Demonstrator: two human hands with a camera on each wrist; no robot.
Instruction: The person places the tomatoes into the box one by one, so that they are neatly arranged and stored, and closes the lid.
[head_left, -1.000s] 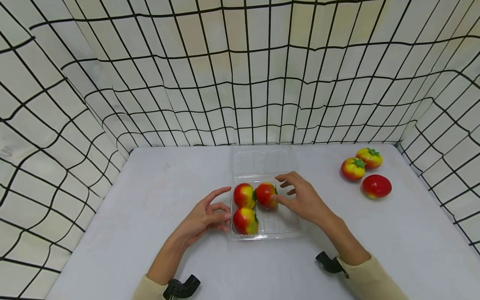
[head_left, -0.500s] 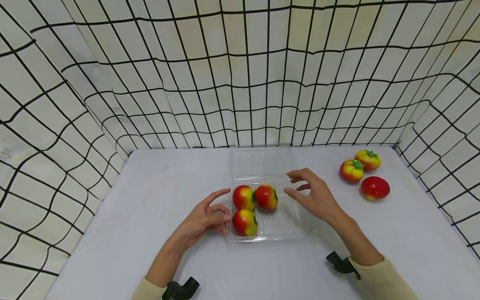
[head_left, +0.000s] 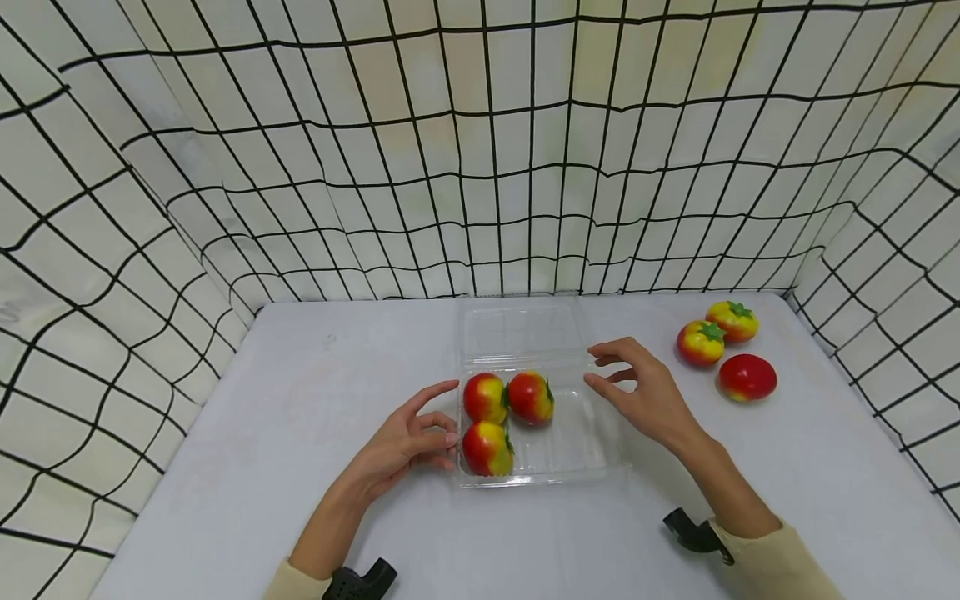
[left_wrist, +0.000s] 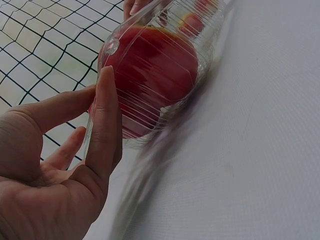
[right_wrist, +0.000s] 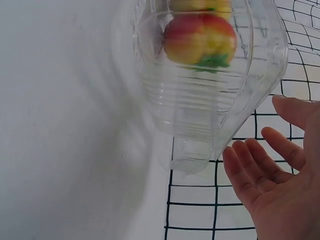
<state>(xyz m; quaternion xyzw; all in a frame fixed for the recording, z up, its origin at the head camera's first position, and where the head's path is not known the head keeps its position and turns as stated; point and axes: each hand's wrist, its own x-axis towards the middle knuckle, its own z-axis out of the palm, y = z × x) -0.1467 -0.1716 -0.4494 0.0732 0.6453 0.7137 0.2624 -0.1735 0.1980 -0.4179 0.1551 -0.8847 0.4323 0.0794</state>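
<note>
On tabletop [head_left: 375,350], near middle: clear container [head_left: 570,442], lid [head_left: 522,329] laid back on far side. Three red-yellow fruits [head_left: 530,398] inside, grouped leftward. Left hand [head_left: 405,440]: thumb and finger pinch container's left edge. Right hand [head_left: 648,398]: fingers parted, holding nothing, just beside right side. Three further fruits [head_left: 747,377] lie well right.

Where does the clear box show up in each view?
Head: the box lies below centre.
Left wrist: the box is top centre, up and right of the left hand.
Right wrist: the box is at the top, up and left of the right hand.
Shared landmark: the black net.
</note>
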